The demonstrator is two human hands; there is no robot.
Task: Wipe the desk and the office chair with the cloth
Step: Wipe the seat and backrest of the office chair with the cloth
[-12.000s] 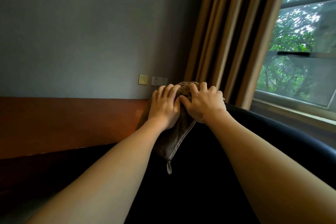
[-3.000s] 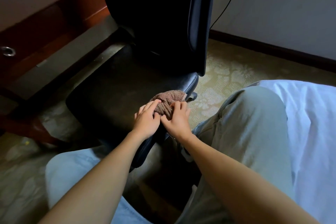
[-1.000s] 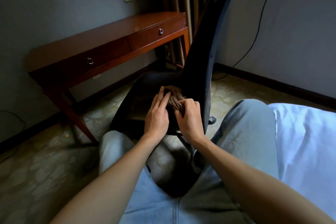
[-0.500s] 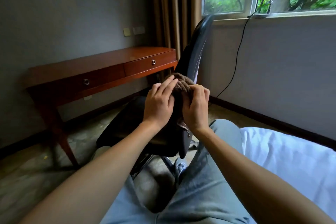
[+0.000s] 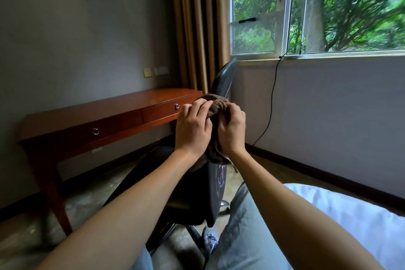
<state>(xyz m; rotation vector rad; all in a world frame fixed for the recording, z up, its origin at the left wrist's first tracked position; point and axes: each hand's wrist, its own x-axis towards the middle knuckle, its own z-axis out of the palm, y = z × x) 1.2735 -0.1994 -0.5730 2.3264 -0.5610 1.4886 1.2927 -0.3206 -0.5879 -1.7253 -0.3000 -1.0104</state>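
A bunched brown cloth (image 5: 215,104) lies against the edge of the black office chair's backrest (image 5: 223,75), about halfway up. My left hand (image 5: 191,130) and my right hand (image 5: 232,130) sit side by side on it, fingers curled into the fabric. A loose end of the cloth hangs below my palms. The chair's seat (image 5: 182,199) is seen side-on, just in front of my knees. The reddish wooden desk (image 5: 105,114) with two drawers stands against the grey wall to the left.
Brown curtains (image 5: 197,26) hang behind the chair beside a window (image 5: 306,9). A black cable (image 5: 271,103) runs down the wall from the sill. A white bed (image 5: 355,215) lies at lower right. My legs in jeans fill the bottom.
Both hands have slid the cloth upward along the backrest edge, from the seat level to mid-height. The view has tilted up, now showing the window.
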